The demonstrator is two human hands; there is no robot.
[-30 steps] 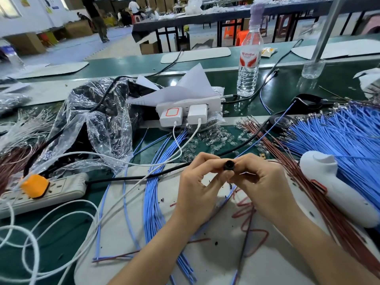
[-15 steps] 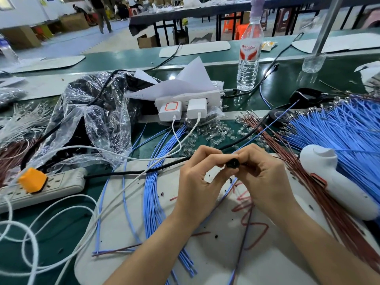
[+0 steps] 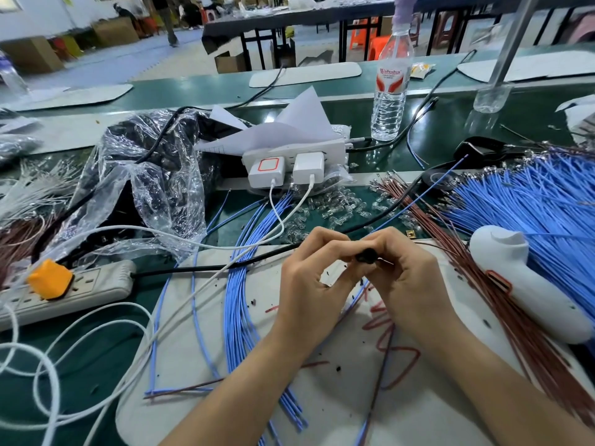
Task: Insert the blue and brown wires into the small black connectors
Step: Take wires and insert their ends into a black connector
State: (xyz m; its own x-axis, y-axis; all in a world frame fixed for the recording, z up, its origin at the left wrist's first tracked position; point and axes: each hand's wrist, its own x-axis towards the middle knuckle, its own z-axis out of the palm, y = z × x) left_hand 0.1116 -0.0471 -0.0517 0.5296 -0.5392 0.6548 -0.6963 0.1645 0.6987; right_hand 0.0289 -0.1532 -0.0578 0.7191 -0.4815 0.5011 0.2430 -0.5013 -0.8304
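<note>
You have one black connector [image 3: 365, 256] in work, held above the grey mat [image 3: 199, 397] at the near centre of the table [image 3: 450, 130]. Your left hand [image 3: 309, 284] pinches it between thumb and forefinger with the other fingers curled under. Your right hand [image 3: 412, 284] closes its curled fingers on the other end. A dark wire [image 3: 383, 358] and a blue strand beside it trail from under your hands toward the near edge of the mat. Whether either terminal is fully seated cannot be told, because your fingers cover the entry side. Treat this unit as in mid-insertion, not finished. Judged by the stock on the table, most of the batch is left to do. Count as follows: two hands, one black connector in view, and one wire pair at the hands. The loose blue wires [image 3: 531, 204] fanned at the right are too many to count. So are the brown wires [image 3: 502, 304] lying just beside them. A further group of blue leads [image 3: 241, 300] lies across the mat to the left of your hands. Whether these carry connectors cannot be seen. Also present are one plastic bag [image 3: 154, 188] with dark contents, one white handheld tool [image 3: 528, 284], one water bottle [image 3: 388, 101], and two power strips.
</note>
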